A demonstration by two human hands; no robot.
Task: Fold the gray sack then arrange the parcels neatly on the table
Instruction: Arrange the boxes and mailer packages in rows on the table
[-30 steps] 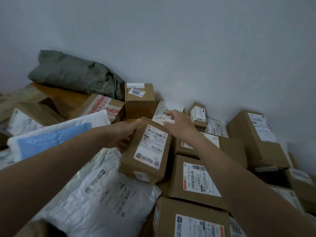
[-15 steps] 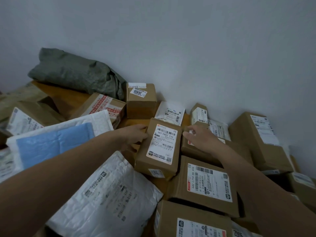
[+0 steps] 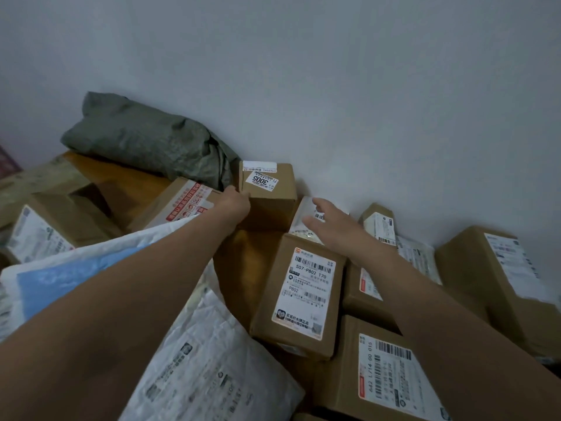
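The folded gray sack (image 3: 145, 141) lies at the back left against the wall. Just right of it stands a small brown box labelled 3005 (image 3: 268, 192). My left hand (image 3: 233, 206) touches that box's left side, fingers curled against it. To the box's right, my right hand (image 3: 332, 224) hovers with fingers spread above a flat white-labelled parcel (image 3: 308, 208). A brown box with a 507-P802 label (image 3: 300, 294) lies flat below both hands, held by neither.
Brown parcels crowd the right side (image 3: 501, 278) and front (image 3: 385, 372). White plastic mailers (image 3: 212, 369) and a blue-and-white one (image 3: 69, 278) lie at the left. A red-printed box (image 3: 182, 202) sits beside the 3005 box. Bare wooden table (image 3: 121, 183) shows at the back left.
Both hands let go of the 507-P802 box, which now lies flat. My left hand reached back to the 3005 box; my right hand moved toward its right side.
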